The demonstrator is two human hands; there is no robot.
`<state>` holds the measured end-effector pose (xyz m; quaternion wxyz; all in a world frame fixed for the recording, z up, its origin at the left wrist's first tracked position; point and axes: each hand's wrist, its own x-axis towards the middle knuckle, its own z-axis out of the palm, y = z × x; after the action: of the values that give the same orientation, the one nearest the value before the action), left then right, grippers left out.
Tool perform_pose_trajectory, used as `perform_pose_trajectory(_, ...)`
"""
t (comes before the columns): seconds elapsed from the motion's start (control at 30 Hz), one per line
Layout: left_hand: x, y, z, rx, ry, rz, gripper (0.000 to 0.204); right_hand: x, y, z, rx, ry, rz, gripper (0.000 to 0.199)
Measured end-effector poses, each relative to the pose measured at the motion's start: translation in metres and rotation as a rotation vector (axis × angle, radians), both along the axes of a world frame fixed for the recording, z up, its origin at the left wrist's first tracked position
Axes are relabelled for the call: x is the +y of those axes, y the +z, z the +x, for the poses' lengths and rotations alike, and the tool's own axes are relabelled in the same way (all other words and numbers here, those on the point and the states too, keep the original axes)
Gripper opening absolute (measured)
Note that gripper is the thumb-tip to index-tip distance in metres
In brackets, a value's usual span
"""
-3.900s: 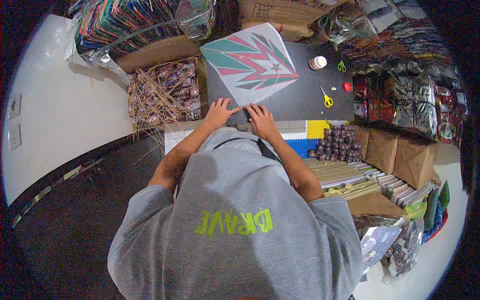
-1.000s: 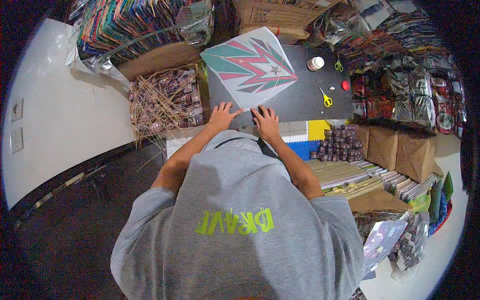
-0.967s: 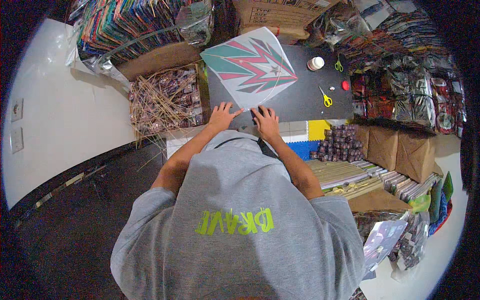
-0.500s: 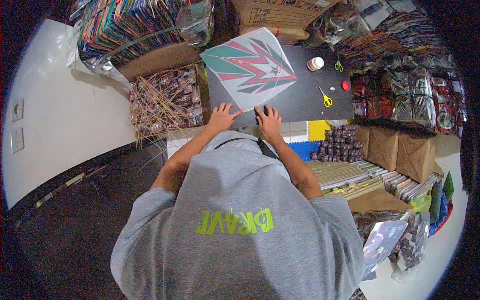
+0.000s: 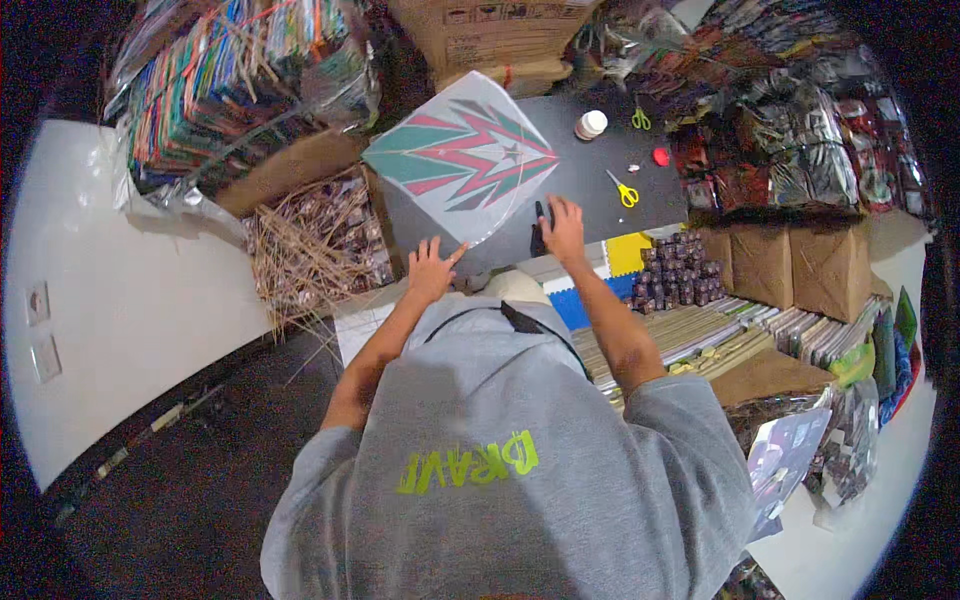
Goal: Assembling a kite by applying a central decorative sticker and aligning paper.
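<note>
A square paper kite with red and green zigzag stripes lies flat on the black tabletop. At six o'clock of it, the left hand rests open-fingered at its corner. The right hand lies flat, fingers spread, on a small black object at four o'clock, with yellow-handled scissors just beyond.

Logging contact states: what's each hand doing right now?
Left hand: open, fingers spread, flat at the kite near edge.
Right hand: open, resting on a small dark object; grasp cannot be told.
</note>
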<state>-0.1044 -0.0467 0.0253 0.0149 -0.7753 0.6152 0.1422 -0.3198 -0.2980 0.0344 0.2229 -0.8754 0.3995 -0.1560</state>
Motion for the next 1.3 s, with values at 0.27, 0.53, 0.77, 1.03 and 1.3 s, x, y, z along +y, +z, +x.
perform_pose_trajectory(0.27, 0.003, 0.003, -0.011, 0.003, 0.090, 0.052, 0.085, -0.185, 0.048, 0.006, 0.081, -0.103, -0.238, 0.058)
perform_pose_trajectory(0.53, -0.010, 0.017, -0.023, 0.019, 0.207, 0.182, 0.085, -0.257, 0.048, 0.039, 0.553, 0.152, -0.248, 0.035)
perform_pose_trajectory(0.77, -0.025, 0.018, -0.032, 0.022, 0.172, 0.154, 0.085, -0.262, 0.056, 0.052, 0.580, 0.252, -0.276, 0.040)
perform_pose_trajectory(1.03, -0.027, 0.014, -0.040, -0.011, 0.172, 0.140, 0.083, -0.271, 0.050, 0.054, 0.650, 0.283, -0.258, 0.053)
perform_pose_trajectory(1.3, -0.024, 0.009, -0.039, -0.011, 0.165, 0.074, 0.084, -0.250, 0.072, 0.046, 0.480, 0.211, -0.400, 0.041)
